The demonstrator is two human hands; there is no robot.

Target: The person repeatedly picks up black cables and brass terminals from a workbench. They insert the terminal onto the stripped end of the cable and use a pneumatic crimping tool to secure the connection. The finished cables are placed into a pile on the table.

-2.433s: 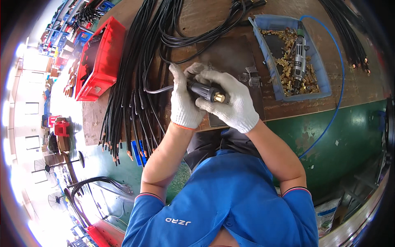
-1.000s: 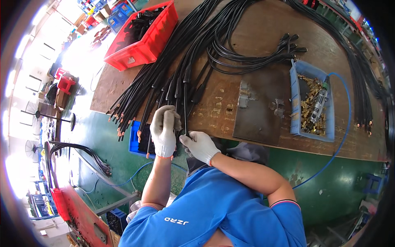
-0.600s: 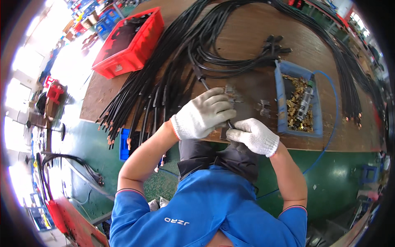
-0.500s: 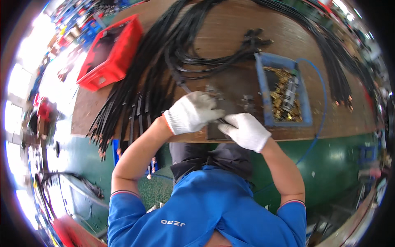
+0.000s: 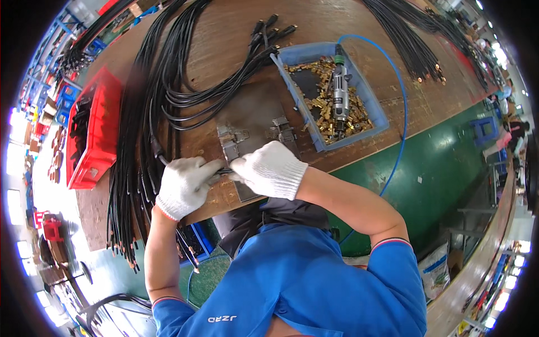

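Note:
My left hand (image 5: 186,186), in a white knitted glove, is closed on a black cable (image 5: 223,171). My right hand (image 5: 269,169), gloved alike, pinches the same dark piece from the other side, so only a short length shows between the fingertips. Another thicker black sleeve on a cable (image 5: 158,149) lies just behind my left hand. Both hands are at the near edge of a dark metal plate (image 5: 247,106) on the table. Two small metal clamp-like fixtures stand on it, a left one (image 5: 232,139) and a right one (image 5: 283,131), beyond my fingers.
Right of the plate, a blue bin (image 5: 377,112) holds brass fittings (image 5: 320,109) and a silver power tool (image 5: 340,92) with a blue hose (image 5: 405,95). A red crate (image 5: 104,140) of black parts stands left. Black cables (image 5: 137,112) hang over the table's edge; more cables (image 5: 401,45) lie far right.
The head view has swung, shifting the table's things leftward and turning them. My hands stay close together on the cable, with the right hand now slightly farther forward than the left.

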